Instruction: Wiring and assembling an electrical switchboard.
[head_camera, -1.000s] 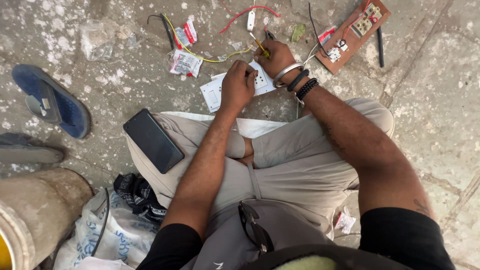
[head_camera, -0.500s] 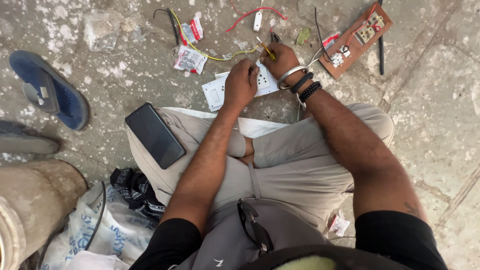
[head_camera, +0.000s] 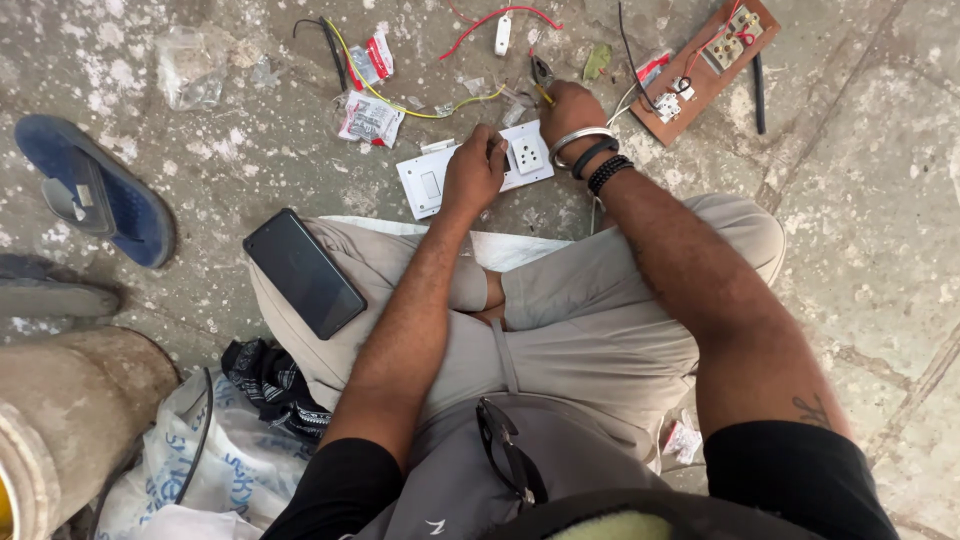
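Left hand (head_camera: 474, 175) covering middle of white switch plate (head_camera: 430, 185); right hand (head_camera: 568, 105) hiding pliers (head_camera: 541, 72) handles; grey sandal (head_camera: 40, 292) running off left edge.

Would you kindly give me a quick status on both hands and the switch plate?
Left hand resting on white switch plate. Right hand on the floor just beyond it, beside pliers. Loose wires and wrappers around the plate.

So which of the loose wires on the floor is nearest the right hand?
The yellow wire: its end runs up to the right hand. The red wire lies farther up, the black wire far left.
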